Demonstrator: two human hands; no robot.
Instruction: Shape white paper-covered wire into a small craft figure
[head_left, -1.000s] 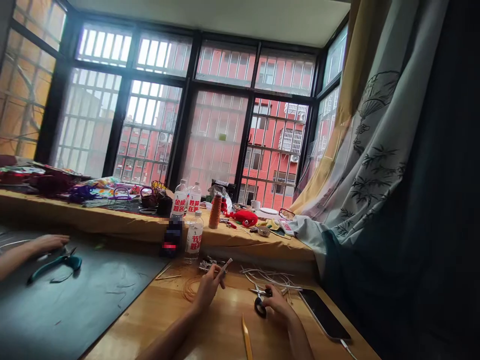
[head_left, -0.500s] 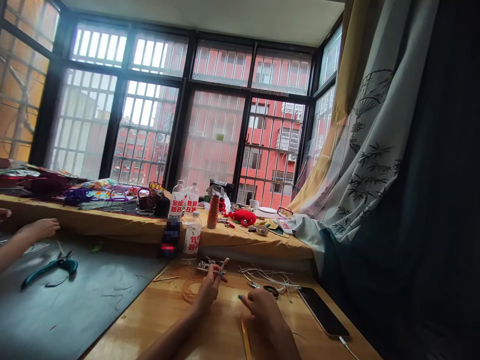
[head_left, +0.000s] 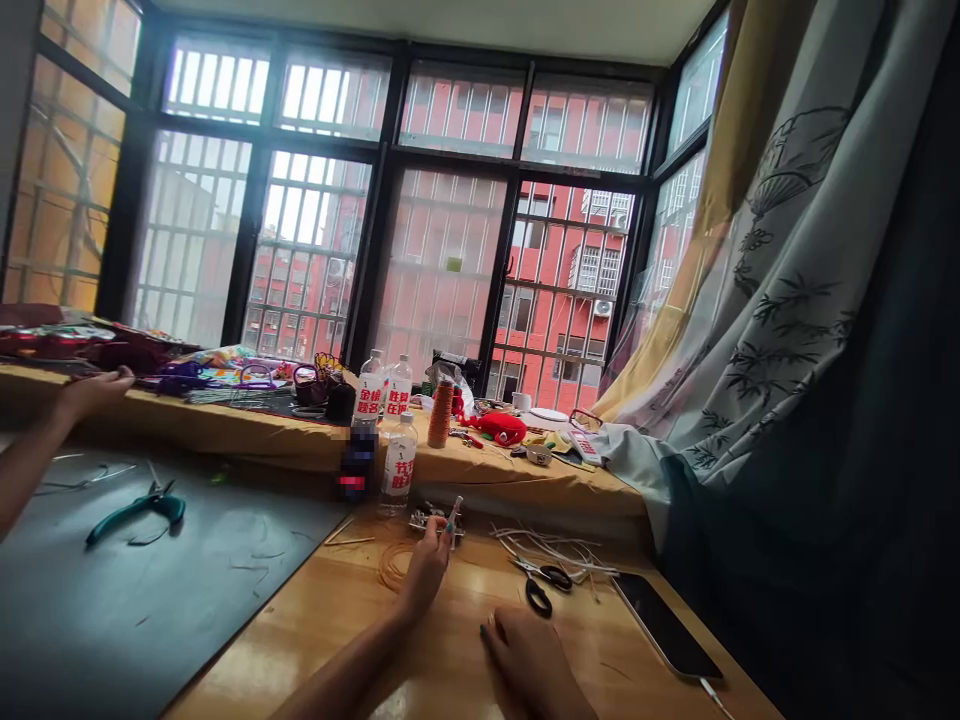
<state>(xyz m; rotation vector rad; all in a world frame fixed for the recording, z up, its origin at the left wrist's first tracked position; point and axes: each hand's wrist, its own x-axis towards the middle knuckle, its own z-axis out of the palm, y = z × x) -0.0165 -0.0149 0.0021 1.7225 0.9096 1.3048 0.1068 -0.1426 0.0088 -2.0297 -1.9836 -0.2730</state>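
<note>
My left hand (head_left: 426, 575) is closed in a pinch. A small, narrow, silvery clip-like piece (head_left: 456, 508) sticks up from its fingertips. Behind that hand lie shiny metal pieces (head_left: 418, 520), and a coil of thin orange cord (head_left: 391, 566) is beside it on the table. My right hand (head_left: 527, 652) rests low over the wood with its fingers curled in; what they hold, if anything, is hidden. Black-handled scissors (head_left: 538, 590) lie open just beyond my right hand, near a bunch of white strips (head_left: 551, 550).
A phone (head_left: 667, 628) with a cable lies at the right. Teal pliers (head_left: 139, 512) lie on the dark mat (head_left: 217, 600) at left. Another person's hand (head_left: 94, 395) reaches in there. Bottles (head_left: 400, 465), an orange thread spool (head_left: 441, 415) and a red plush thing (head_left: 501, 429) stand farther back.
My right hand has turned and curled lower, and the pale yellow strip beside it no longer shows. The scissors are now uncovered. The other person's hand has moved up toward the ledge.
</note>
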